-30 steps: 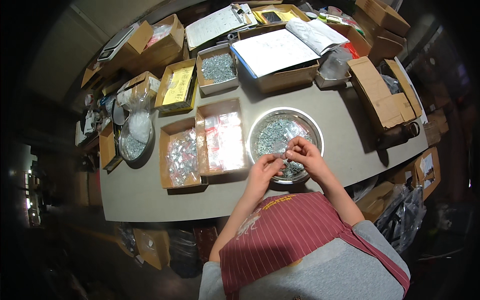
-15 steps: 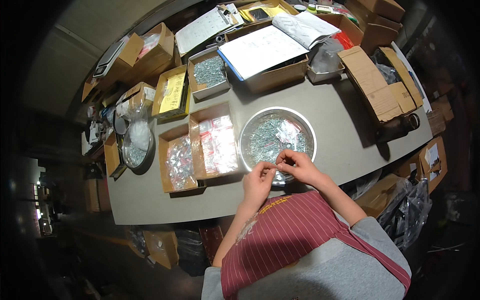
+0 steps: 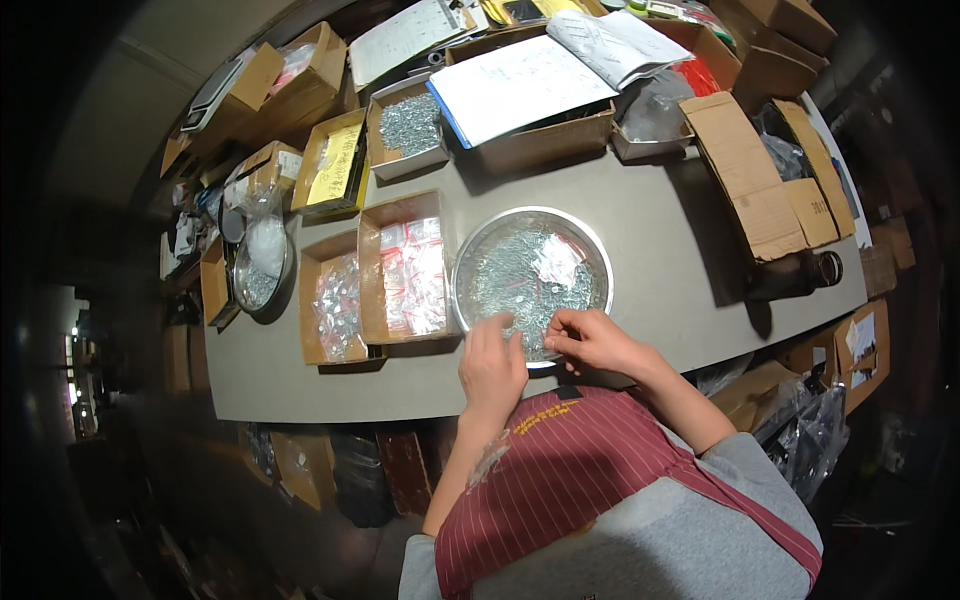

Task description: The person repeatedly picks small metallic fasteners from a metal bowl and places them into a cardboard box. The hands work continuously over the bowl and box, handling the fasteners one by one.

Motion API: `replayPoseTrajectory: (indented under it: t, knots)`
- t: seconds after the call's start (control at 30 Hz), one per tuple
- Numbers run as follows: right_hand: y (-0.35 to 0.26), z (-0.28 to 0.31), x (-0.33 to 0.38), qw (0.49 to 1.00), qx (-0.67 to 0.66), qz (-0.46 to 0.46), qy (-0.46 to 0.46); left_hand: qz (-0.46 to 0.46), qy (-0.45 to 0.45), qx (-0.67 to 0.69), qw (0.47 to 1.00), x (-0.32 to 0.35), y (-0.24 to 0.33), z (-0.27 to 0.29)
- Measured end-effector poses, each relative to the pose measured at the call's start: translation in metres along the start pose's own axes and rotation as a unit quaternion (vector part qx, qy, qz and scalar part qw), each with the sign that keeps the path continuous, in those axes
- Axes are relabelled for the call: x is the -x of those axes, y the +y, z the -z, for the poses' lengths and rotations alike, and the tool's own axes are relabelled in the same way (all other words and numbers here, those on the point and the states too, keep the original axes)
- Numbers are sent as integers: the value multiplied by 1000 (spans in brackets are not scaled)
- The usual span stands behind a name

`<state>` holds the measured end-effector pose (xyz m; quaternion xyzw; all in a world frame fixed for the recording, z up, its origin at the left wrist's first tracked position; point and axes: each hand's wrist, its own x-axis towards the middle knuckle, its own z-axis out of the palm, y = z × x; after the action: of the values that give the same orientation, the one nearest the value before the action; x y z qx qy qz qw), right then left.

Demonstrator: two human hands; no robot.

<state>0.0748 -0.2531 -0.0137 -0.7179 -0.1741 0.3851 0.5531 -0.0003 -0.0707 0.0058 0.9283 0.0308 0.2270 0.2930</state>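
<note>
A round steel bowl (image 3: 533,211) stands in front of me, full of small silver metal pieces (image 3: 510,275) that look like screws. A clear plastic packet (image 3: 560,262) lies on the pieces at the bowl's far right. My left hand (image 3: 490,370) is at the bowl's near left rim, fingers stretched out and thumb apart, with nothing seen in it. Over the near right rim, my right hand (image 3: 597,343) has its thumb and fingertips pressed together. What they pinch, if anything, is too small to make out.
Left of the bowl are two cardboard boxes: one with red-edged clear bags (image 3: 412,275), one with filled packets (image 3: 338,312). Behind stand a box of metal pieces (image 3: 410,125), a yellow-labelled box (image 3: 335,170) and an open binder (image 3: 525,85). A cardboard carton (image 3: 750,180) is at right.
My hands met fingertip to fingertip before; now they are apart. The left has moved left and its fingers have opened, while the right stays pinched. The view has shifted slightly.
</note>
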Motion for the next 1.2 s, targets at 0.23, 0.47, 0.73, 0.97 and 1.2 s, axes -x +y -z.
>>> replayPoseTrajectory:
  t: [0.23, 0.47, 0.73, 0.97, 1.2]
  knots:
    - [0, 6, -1, 986, 51, 145, -65, 192, -195, 167, 947, 5, 24, 19]
    - [-2, 13, 5, 963, -236, -25, -128, 198, -189, 355, 894, 9, 18, 10]
    - [-7, -16, 6, 966, 154, 152, 141, 167, -226, 213, 936, 3, 10, 6]
    - [-21, -49, 2, 908, 287, 127, 278, -32, -210, 30, 977, -8, -8, 25]
    - [-23, -57, -17, 965, -15, 16, 261, -155, -136, 147, 967, -37, -30, 37]
